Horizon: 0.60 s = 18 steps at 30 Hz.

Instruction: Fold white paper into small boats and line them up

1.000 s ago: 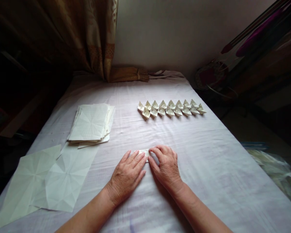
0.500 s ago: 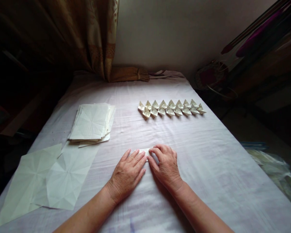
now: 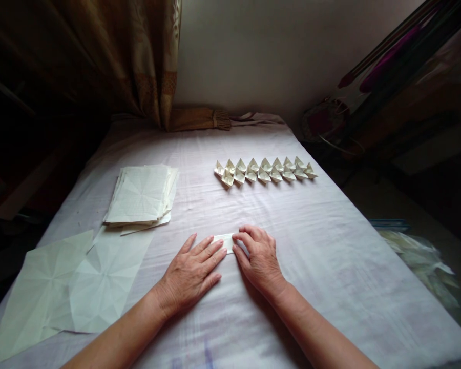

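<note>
Here, both bare hands rest on a pale, wrinkled cloth, with the forearms reaching in from the near edge. The left hand lies flat, palm down and fingers spread, its fingertips laid over one end of a small folded strip of white paper. The right hand is curled, thumb and index finger brought to the strip's other end; whether they pinch the paper or only touch it, I cannot tell. The strip lies flat between the two hands, its middle uncovered.

To the left of the left hand, well apart from it, creased loose sheets overlap on the cloth. Lower down, off to the right of the right hand, a clear plastic bag sits beyond the cloth's edge, its contents blurred. Farther out, ahead and left of the left hand, stands a stack of creased paper. Ahead of the right hand, pointed folded paper pieces stand close together in two rows. Farthest from both hands, a patterned gold curtain hangs beside a fringed brown cloth, before a plain wall.
</note>
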### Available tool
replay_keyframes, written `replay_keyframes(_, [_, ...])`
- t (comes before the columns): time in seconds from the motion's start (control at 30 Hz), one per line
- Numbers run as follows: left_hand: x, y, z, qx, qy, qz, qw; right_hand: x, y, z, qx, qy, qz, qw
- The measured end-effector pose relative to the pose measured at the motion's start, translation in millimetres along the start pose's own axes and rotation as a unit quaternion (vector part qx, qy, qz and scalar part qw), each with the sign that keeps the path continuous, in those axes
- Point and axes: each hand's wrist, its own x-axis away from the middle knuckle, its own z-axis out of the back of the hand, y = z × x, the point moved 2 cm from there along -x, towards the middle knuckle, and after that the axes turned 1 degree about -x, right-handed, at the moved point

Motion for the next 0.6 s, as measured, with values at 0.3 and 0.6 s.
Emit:
replay_keyframes(0.3, [13,-16,7.9,-0.031,-0.023,-0.023,0.999,-1,-11,-2,0.025,0.008,-0.014,1.0])
replay_keyframes(0.6, [12,-18,12.3,-0.028,-0.048,-0.023,0.998,4,-7,-3,0.019,0.001,-0.036,0.999])
